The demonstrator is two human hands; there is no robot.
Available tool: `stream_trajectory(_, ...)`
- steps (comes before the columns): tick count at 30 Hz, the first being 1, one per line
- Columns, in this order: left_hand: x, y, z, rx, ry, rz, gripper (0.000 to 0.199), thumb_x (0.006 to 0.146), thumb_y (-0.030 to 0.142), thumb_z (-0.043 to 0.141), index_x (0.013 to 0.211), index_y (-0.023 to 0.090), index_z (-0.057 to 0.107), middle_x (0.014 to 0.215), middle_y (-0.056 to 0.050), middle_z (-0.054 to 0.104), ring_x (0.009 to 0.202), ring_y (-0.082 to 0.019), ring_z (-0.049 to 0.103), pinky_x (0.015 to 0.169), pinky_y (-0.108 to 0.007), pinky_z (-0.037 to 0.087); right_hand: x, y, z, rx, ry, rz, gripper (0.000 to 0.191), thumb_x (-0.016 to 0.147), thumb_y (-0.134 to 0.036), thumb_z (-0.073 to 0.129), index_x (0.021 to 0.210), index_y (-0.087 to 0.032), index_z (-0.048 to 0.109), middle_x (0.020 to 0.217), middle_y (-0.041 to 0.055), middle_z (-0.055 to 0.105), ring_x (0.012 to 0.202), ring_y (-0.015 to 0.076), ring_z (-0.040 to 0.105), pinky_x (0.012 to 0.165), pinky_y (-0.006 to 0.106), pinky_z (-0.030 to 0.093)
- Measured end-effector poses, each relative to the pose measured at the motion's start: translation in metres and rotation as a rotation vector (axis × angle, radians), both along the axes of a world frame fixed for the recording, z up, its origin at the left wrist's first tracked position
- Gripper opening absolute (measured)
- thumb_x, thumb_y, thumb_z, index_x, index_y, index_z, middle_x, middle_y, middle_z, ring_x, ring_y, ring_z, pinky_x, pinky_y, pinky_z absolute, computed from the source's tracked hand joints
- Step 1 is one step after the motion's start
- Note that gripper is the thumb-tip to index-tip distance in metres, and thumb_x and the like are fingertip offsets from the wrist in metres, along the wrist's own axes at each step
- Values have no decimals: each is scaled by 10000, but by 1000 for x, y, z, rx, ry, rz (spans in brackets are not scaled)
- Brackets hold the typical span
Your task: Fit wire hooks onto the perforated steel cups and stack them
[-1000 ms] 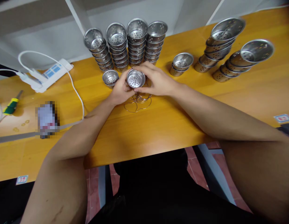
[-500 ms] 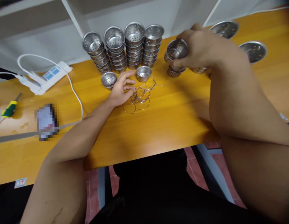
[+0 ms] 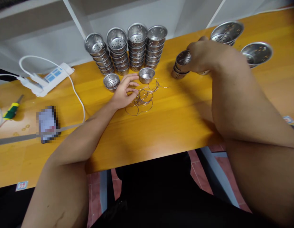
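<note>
My left hand (image 3: 126,91) rests with its fingers apart beside a tangle of thin wire rings (image 3: 144,98); it holds nothing I can see. Just past its fingertips sits a single perforated metal cup (image 3: 147,75), and left of it a low pair of similar cups (image 3: 111,82). At the right, my right hand (image 3: 201,56) grips the top perforated metal cup (image 3: 183,60) of a short stack, over a lower cup (image 3: 178,74). Part of that cup and most of my right fingers are hidden behind the hand.
Tall stacks of perforated cups (image 3: 137,47) stand against the back wall. Wider metal bowls (image 3: 227,31) are at the far right. A power strip (image 3: 54,77) with white cables, a phone (image 3: 48,124) and a green-yellow screwdriver (image 3: 12,110) lie on the left.
My right hand has lowered its cup onto the short stack, which now sits closer together. My left hand stays almost still by the wire rings.
</note>
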State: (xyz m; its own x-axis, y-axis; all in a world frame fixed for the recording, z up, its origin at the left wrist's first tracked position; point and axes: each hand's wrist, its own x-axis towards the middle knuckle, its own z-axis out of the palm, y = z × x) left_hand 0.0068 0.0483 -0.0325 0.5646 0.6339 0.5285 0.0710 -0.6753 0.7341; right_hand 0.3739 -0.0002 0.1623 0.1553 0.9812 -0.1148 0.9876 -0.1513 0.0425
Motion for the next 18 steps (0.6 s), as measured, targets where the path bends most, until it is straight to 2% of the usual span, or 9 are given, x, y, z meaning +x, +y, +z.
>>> stream_trajectory(3, 1, -1, 1, 1, -3, 2, 606, 1211, 553, 903, 1744, 355, 695, 1876, -149, 637, 1429, -244, 850, 1139, -385, 833, 8, 4, -8, 31, 17, -6, 762, 1121, -723, 1016, 1284, 17, 936, 1537, 419, 793, 1009, 270, 838, 781, 478, 504)
stream_trajectory(5, 1, -2, 2, -1, 1, 12, 604, 1196, 520, 920, 1736, 354, 706, 1860, -150, 652, 1414, -245, 853, 1123, -387, 838, 13, 3, -10, 69, 60, 3, 795, 1081, -735, 1048, 1357, -1, 922, 1582, 402, 780, 1038, 284, 857, 799, 479, 530)
stream_trajectory(6, 1, -2, 3, 0, 3, 16, 603, 1190, 509, 925, 1731, 352, 709, 1854, -151, 658, 1409, -246, 854, 1116, -387, 840, 15, 1, -10, 114, 92, 40, 813, 1071, -721, 1063, 1442, -14, 909, 1632, 399, 760, 1111, 321, 874, 844, 493, 569)
stream_trajectory(8, 1, -2, 4, 6, 5, 16, 606, 1186, 507, 928, 1728, 346, 709, 1853, -155, 661, 1413, -252, 852, 1112, -390, 840, 15, -3, -8, 262, 179, 179, 848, 1092, -658, 1068, 1659, -64, 857, 1755, 388, 698, 1383, 441, 856, 1060, 567, 650)
stream_trajectory(9, 1, -3, 4, 12, 3, 12, 609, 1188, 511, 924, 1730, 342, 706, 1855, -158, 660, 1423, -256, 849, 1117, -394, 839, 12, -6, -7, 347, 236, 272, 835, 1129, -608, 1044, 1746, -90, 823, 1793, 375, 677, 1498, 475, 815, 1193, 602, 648)
stream_trajectory(11, 1, -3, 5, 28, -6, 2, 610, 1193, 515, 911, 1736, 334, 701, 1858, -166, 654, 1440, -263, 842, 1129, -403, 835, 0, -10, -8, 429, 360, 462, 725, 1217, -503, 938, 1813, -116, 789, 1780, 338, 703, 1530, 463, 800, 1340, 614, 621)
stream_trajectory(14, 1, -5, 6, 38, 7, 13, 603, 1192, 488, 904, 1738, 332, 701, 1866, -171, 647, 1448, -269, 833, 1137, -410, 830, -28, -8, -25, 295, 436, 662, 541, 1255, -395, 788, 1721, -122, 827, 1679, 300, 784, 1405, 432, 837, 1325, 606, 652)
stream_trajectory(16, 0, -5, 7, 37, 25, 32, 609, 1188, 469, 902, 1745, 339, 694, 1881, -167, 635, 1461, -272, 824, 1139, -408, 825, -45, -3, -45, 180, 391, 707, 491, 1229, -352, 740, 1662, -145, 840, 1690, 290, 782, 1476, 472, 811, 1327, 628, 651)
stream_trajectory(18, -1, -4, 5, 46, 24, 34, 617, 1195, 468, 882, 1764, 350, 674, 1910, -162, 606, 1480, -275, 813, 1144, -409, 821, -56, 2, -64, 139, 344, 691, 448, 1216, -346, 692, 1597, -179, 857, 1697, 268, 783, 1488, 489, 804, 1295, 641, 659)
